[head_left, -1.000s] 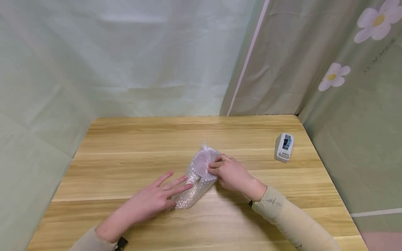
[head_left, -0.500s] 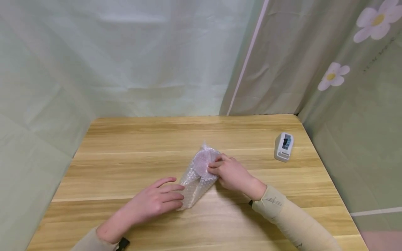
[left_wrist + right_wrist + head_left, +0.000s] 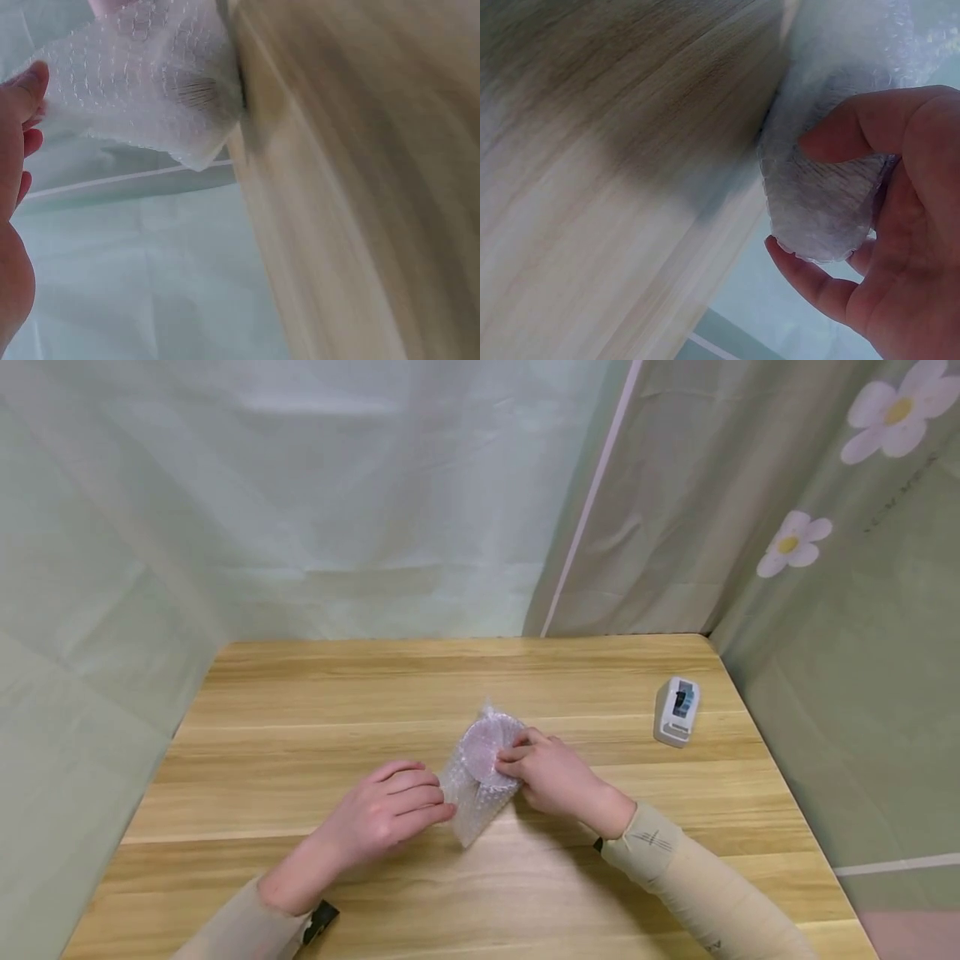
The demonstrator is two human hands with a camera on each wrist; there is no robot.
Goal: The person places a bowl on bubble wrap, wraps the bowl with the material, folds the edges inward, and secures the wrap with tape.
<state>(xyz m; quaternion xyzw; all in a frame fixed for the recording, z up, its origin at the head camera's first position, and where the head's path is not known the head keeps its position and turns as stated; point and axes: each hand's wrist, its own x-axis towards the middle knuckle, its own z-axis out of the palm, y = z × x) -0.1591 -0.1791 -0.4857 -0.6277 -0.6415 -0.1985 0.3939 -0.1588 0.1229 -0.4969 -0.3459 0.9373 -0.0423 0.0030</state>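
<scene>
A sheet of clear bubble wrap [image 3: 471, 817] is around an upright object with a round, pale pink top [image 3: 480, 750], near the middle of the table. The object's kind is hidden under the wrap; fine ridges show through its side. With thumb and fingers curled around it, my right hand [image 3: 562, 781] grips the wrapped object from the right. On the other side, my left hand [image 3: 386, 810] pinches the loose edge of the wrap between thumb and fingers, and the left wrist view shows the wrap [image 3: 142, 82] stretched from that pinch to the object.
A white tape dispenser [image 3: 677, 712] stands at the right of the wooden table [image 3: 300, 693]. Pale green curtains [image 3: 375, 527] hang behind the table and along both sides, with flower prints at the right.
My left hand's spread fingers have come together and now pinch the wrap's loose edge, drawing its near end up and to the right. My right hand has stayed in place.
</scene>
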